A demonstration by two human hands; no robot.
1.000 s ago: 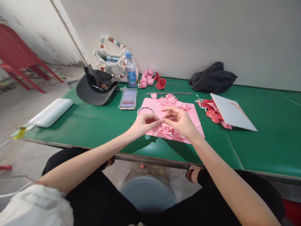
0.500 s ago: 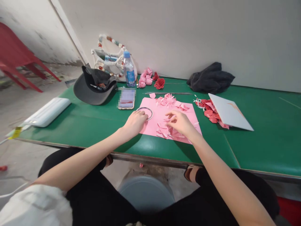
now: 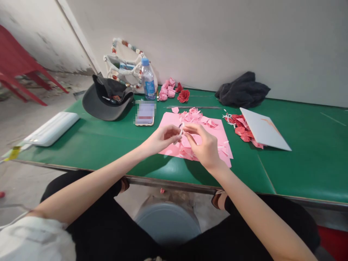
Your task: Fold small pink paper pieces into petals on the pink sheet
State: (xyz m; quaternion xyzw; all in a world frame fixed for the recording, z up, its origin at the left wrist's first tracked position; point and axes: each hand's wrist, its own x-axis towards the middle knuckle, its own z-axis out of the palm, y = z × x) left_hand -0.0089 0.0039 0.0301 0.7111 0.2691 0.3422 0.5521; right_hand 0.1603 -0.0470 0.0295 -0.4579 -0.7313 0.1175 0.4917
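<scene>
A thin ring that looks like a narrow roll of tape (image 3: 181, 127) is held nearly edge-on above the pink paper. My left hand (image 3: 164, 138) pinches it from the left between thumb and fingers. Opposite, my right hand (image 3: 205, 145) has thumb and fingertips closed at the ring's edge; what exactly lies between them is too small to make out. Below the hands, pink paper sheets (image 3: 168, 121) lie on the green table, partly covered by cut pink petals (image 3: 193, 115).
Beyond the sheets lie a phone (image 3: 145, 114), thin wires (image 3: 194, 107) and red paper roses (image 3: 183, 96). A bottle (image 3: 148, 81), cap (image 3: 106, 101) and bag (image 3: 122, 67) stand at the back left. On the right, a white card (image 3: 265, 128) leans over red petals (image 3: 241, 130).
My left hand has lifted the tape roll off the pink paper and turned it edge-on. My right hand has left the petals and moved left to meet it.
</scene>
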